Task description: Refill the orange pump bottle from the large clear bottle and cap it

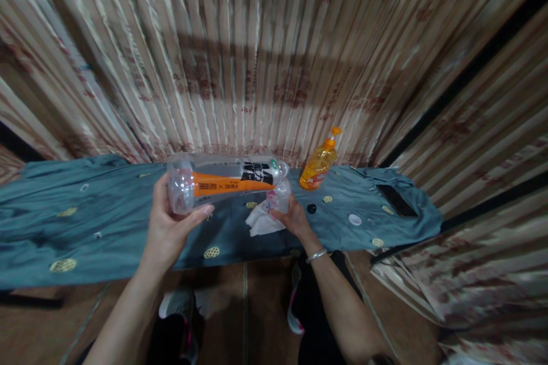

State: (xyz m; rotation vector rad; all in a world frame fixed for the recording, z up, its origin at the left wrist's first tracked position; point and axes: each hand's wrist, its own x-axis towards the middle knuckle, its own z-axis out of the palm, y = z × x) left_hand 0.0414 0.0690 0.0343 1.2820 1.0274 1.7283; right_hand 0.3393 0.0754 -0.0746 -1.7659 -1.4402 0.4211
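A large clear plastic bottle [226,177] with an orange and black label lies sideways in the air over the table. My left hand [173,205] is closed around its base end, thumb along the near side. Its neck points right, at the top of a small clear plastic bottle [279,197]. Around that small bottle my right hand [291,217] is closed, holding it roughly upright. Whether any liquid passes between the two cannot be made out. Beneath the small bottle lies a crumpled white tissue [260,222] on the cloth.
A pump bottle of orange liquid [317,165] stands right of my hands. Further right on the teal tablecloth [137,239] are a black cap [311,209], a white round disc [355,219] and a dark phone [396,201]. A pleated patterned curtain [257,68] hangs behind.
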